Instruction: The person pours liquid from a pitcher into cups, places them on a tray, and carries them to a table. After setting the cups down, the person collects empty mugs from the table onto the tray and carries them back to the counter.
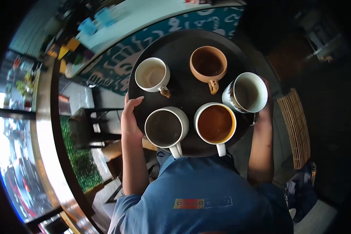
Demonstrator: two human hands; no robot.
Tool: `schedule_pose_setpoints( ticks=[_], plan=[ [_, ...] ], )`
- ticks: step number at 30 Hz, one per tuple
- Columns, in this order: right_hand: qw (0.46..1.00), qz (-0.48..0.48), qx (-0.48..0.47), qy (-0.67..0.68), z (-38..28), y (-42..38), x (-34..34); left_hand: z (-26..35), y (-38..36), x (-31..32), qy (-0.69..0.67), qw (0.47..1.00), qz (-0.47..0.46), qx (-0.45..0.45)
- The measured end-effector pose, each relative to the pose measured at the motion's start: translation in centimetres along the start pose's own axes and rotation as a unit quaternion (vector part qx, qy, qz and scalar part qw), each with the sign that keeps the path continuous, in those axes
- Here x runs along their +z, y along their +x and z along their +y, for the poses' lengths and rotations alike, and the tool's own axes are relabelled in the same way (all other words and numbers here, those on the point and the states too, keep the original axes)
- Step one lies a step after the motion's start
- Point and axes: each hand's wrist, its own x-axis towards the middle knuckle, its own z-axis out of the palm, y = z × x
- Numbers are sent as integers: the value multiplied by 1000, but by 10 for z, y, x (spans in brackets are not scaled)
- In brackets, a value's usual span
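A round dark tray (pixel 183 84) is held level in front of my body, carrying several cups. My left hand (pixel 131 117) grips its left edge, thumb on the rim and the other fingers out of sight beneath. At the right edge my right hand (pixel 266 107) holds the tray, mostly hidden behind a patterned white mug (pixel 250 93), which leans outward. Nearest me are a white mug (pixel 164 129) with dark contents and a white mug with orange-brown liquid (pixel 215 124). Farther out are a cream cup (pixel 152 74) and a tan cup (pixel 208 63) with dark contents.
Beyond the tray stands a white-topped counter (pixel 144 17) with a teal patterned front and blue cups (pixel 104 16). A dark stool (pixel 85 128) and a wooden window ledge (pixel 60 128) are on the left. At right is a slatted wooden piece (pixel 295 128).
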Motion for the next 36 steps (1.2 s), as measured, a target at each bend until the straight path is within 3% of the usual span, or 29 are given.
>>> schedule_pose_setpoints(
  ticks=[3,5,8,9,10,11,13,15,16,17,18,20,24,30,34,36],
  plan=[
    [998,56,-27,8,-2,37,-85,-61,57,56,23,995,-94,-38],
    [996,76,-38,36,28,65,-105,-81,101,66,31,991,-118,-52],
    [989,128,-23,73,24,94,-151,-104,149,118,23,979,-172,-103],
    [988,128,-45,72,22,102,-158,-111,166,133,2,975,-188,-121],
    [971,215,-14,100,2,105,-143,-119,183,149,-20,969,-205,-140],
    [968,237,-36,81,-1,113,-151,-125,198,166,-20,959,-236,-153],
    [957,245,-56,144,12,132,-202,-163,223,206,2,948,-275,-162],
    [941,282,-69,172,-6,151,-206,-181,266,240,21,932,-295,-211],
    [930,298,-80,201,-17,162,-205,-187,281,265,43,933,-299,-193],
    [938,251,-180,156,-19,166,-206,-190,294,288,58,926,-308,-210],
    [918,308,-85,234,-32,185,-219,-193,308,311,70,919,-315,-226],
    [880,395,-120,236,-10,218,-225,-208,355,327,100,911,-334,-222],
    [877,397,-186,197,-39,268,-216,-214,408,399,128,881,-376,-256],
    [879,402,-175,188,-58,360,-250,-248,486,463,179,884,-349,-253],
    [895,382,-150,177,-62,450,-288,-275,543,498,208,920,-277,-182],
    [901,358,-146,197,-71,493,-305,-277,555,526,155,907,-331,-210]
  ],
)
